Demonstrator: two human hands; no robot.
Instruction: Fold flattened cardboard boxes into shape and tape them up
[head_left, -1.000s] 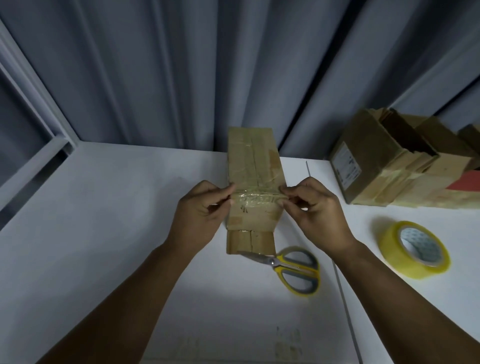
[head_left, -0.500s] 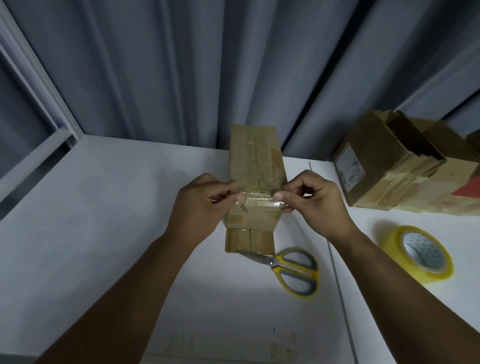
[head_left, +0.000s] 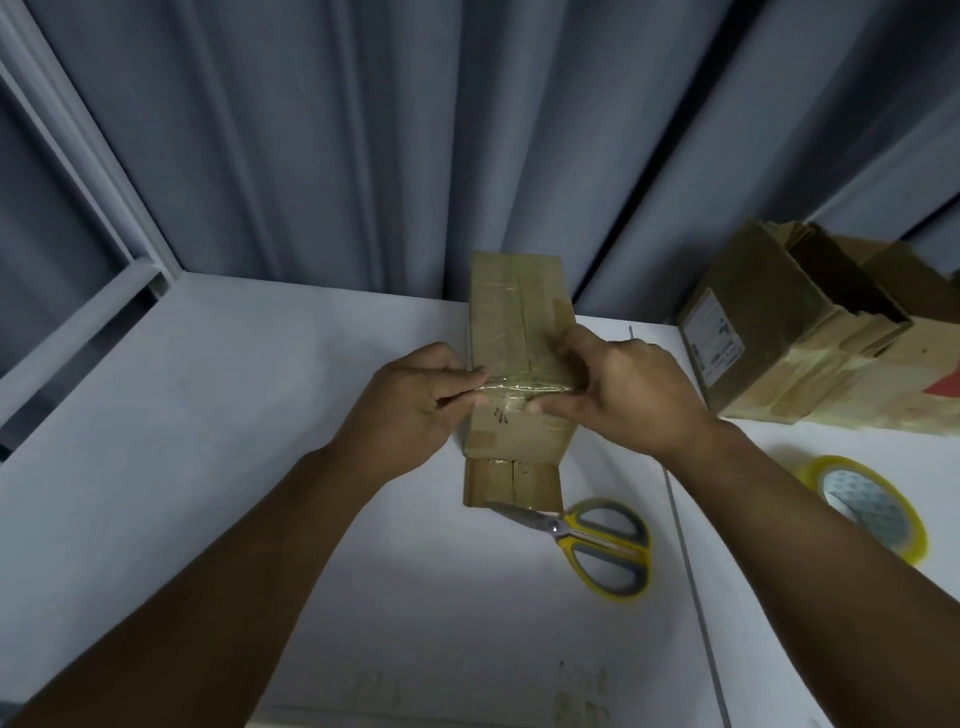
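On the worktop (head_left: 208, 415), a folded box (head_left: 519, 312) is recorded, a strip of tape (head_left: 519, 385) pinched taut across its top at either end by left hand (head_left: 410, 410) and right hand (head_left: 628, 395); taping is judged underway, pressing flat being called for next.

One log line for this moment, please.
step: taping cardboard box | left hand: pinches tape strip end | right hand: pinches other end | idle: scissors, tape roll

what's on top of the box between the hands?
A clear tape strip lies across the cardboard box, ends pinched by the left hand and right hand. Its right end is covered.
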